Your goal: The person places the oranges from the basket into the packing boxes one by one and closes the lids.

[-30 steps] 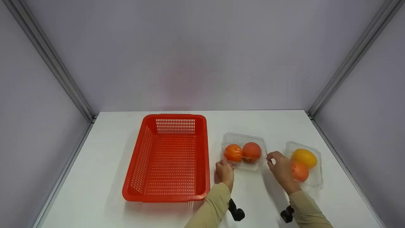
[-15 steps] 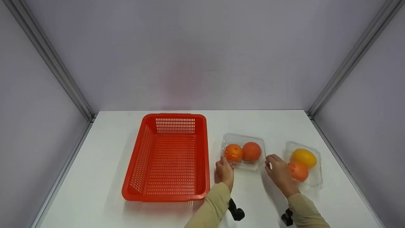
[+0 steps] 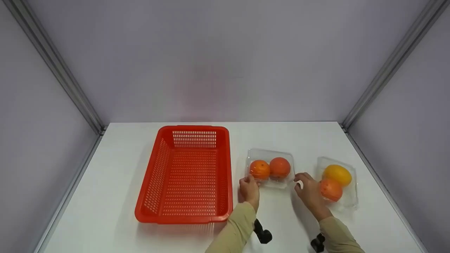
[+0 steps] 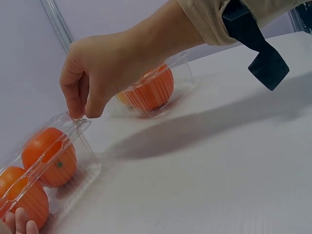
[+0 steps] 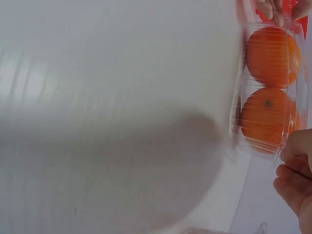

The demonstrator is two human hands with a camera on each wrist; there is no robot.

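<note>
A clear plastic clamshell box (image 3: 267, 153) holding two oranges, one orange (image 3: 259, 169) on the left and a redder one (image 3: 280, 166) on the right, sits right of the basket in the head view. My left hand (image 3: 250, 191) grips its front-left edge; the right wrist view shows those fingertips (image 5: 275, 12) on the box's end. My right hand (image 3: 310, 193) pinches the front-right corner of the rim between thumb and fingers, plain in the left wrist view, where the lid edge (image 4: 80, 126) lies just under the fingertips.
A red perforated basket (image 3: 186, 220) with nothing in it stands on the white table at left. Behind my right hand is a second clear box (image 3: 350, 201) with a yellow fruit (image 3: 337, 175) and an orange fruit (image 3: 331, 189). Walls enclose the table's back and sides.
My right hand has shifted slightly left and toward me at the box corner. The left hand's fingers moved a little at the rim. Box and basket stay nearly in place.
</note>
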